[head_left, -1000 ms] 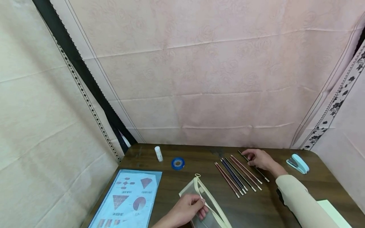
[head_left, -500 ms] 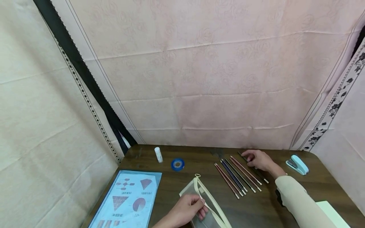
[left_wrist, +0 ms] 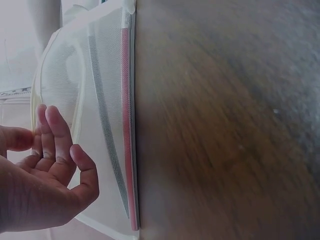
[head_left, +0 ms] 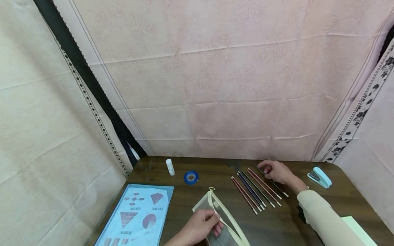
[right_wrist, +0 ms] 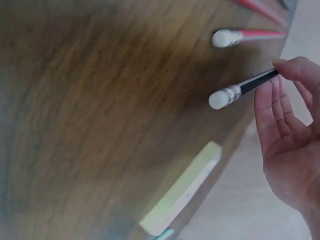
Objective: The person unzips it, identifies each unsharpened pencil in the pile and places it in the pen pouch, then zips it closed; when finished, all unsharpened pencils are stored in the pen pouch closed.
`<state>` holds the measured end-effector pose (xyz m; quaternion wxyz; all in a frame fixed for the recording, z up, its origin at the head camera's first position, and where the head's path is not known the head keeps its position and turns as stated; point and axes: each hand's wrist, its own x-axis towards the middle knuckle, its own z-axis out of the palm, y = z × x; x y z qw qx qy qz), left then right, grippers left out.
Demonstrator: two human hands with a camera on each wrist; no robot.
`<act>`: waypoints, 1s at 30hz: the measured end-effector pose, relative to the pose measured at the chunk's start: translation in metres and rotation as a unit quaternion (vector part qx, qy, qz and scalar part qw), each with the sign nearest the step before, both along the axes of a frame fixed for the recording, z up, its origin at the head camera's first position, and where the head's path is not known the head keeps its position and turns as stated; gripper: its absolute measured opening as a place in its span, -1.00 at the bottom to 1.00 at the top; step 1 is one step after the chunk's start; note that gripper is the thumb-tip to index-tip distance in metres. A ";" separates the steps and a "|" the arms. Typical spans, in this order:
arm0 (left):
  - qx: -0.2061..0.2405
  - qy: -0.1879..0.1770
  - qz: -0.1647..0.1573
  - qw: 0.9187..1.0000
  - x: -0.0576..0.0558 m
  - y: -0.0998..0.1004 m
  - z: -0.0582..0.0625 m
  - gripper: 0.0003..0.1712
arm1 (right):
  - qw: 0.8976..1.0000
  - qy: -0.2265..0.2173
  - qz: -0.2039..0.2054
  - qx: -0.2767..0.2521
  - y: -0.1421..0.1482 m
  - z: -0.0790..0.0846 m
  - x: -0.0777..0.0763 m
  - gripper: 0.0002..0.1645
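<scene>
While the right hand (head_left: 277, 172) pinches a black pencil (right_wrist: 257, 83) (left hand (head_left: 201, 224) gripping a pouch (head_left: 225, 236)), other pencils (head_left: 249, 190) lie between them.

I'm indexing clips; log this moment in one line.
left hand: holds mesh pouch by edge | right hand: pinches black pencil | stapler: untouched

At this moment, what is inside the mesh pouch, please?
Inside the mesh pouch, a red pencil and a thin dark stick show through. The left hand covers part of it; anything behind the hand cannot be seen.

Left hand (head_left: 204, 222) pinches; right hand (head_left: 277, 172), farther forward, seemingly pinches too.
</scene>
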<state>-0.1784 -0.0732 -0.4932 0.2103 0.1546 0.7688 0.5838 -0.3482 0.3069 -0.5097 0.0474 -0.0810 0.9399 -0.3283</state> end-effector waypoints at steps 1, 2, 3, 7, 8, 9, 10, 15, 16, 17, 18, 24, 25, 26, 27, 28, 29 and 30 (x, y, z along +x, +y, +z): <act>0.000 0.001 0.001 1.000 0.000 0.000 0.000 -0.63 | 1.000 0.008 0.005 -0.003 -0.003 0.003 0.002 -0.50; 0.000 0.002 0.003 1.000 0.000 -0.001 0.000 -0.63 | 1.000 0.015 0.006 -0.011 -0.006 0.006 0.003 -0.49; -0.001 0.003 0.003 1.000 0.000 -0.002 0.000 -0.64 | 0.999 0.021 0.010 -0.022 -0.009 0.009 0.005 -0.48; -0.003 -0.003 0.006 1.000 -0.001 -0.004 0.001 -0.64 | 0.995 0.051 0.028 -0.084 -0.030 0.025 0.014 -0.46; -0.004 -0.005 0.006 1.000 -0.001 -0.004 0.001 -0.64 | 0.992 0.054 0.033 -0.106 -0.037 0.029 0.017 -0.45; -0.004 -0.008 0.006 1.000 -0.001 -0.004 0.001 -0.64 | 0.990 0.057 0.038 -0.125 -0.043 0.034 0.021 -0.45; -0.002 -0.010 0.006 1.000 -0.001 -0.004 0.001 -0.64 | 0.987 0.060 0.041 -0.146 -0.050 0.038 0.025 -0.45; 0.010 -0.011 0.002 1.000 -0.001 -0.004 0.000 -0.64 | 0.972 0.072 0.039 -0.221 -0.081 0.060 0.049 -0.44; 0.011 -0.012 0.001 1.000 -0.001 -0.004 0.000 -0.64 | 0.969 0.075 0.039 -0.232 -0.086 0.065 0.054 -0.43; 0.014 -0.011 0.000 1.000 -0.001 -0.003 0.000 -0.64 | 0.966 0.077 0.040 -0.242 -0.091 0.069 0.059 -0.41; 0.015 -0.011 -0.001 1.000 -0.001 -0.003 0.000 -0.64 | 0.962 0.078 0.043 -0.258 -0.096 0.073 0.063 -0.40; 0.023 -0.015 -0.005 1.000 -0.001 -0.001 0.000 -0.64 | 0.940 0.070 0.041 -0.332 -0.125 0.085 0.092 -0.34; 0.024 -0.013 -0.006 1.000 -0.001 -0.001 0.000 -0.64 | 0.938 0.071 0.038 -0.338 -0.130 0.084 0.096 -0.33; 0.025 -0.015 -0.006 1.000 -0.001 0.000 0.000 -0.64 | 0.935 0.072 0.039 -0.346 -0.134 0.083 0.101 -0.33; 0.024 -0.016 -0.007 1.000 -0.002 0.000 0.000 -0.64 | 0.933 0.073 0.039 -0.349 -0.138 0.081 0.105 -0.33; 0.024 -0.015 -0.007 1.000 -0.002 0.000 0.000 -0.63 | 0.932 0.071 0.038 -0.353 -0.142 0.078 0.109 -0.33; 0.024 -0.013 -0.008 1.000 -0.002 0.001 0.000 -0.63 | 0.932 0.068 0.038 -0.355 -0.146 0.075 0.114 -0.33; 0.024 -0.013 -0.008 1.000 -0.002 0.001 0.000 -0.63 | 0.933 0.068 0.039 -0.350 -0.149 0.072 0.118 -0.33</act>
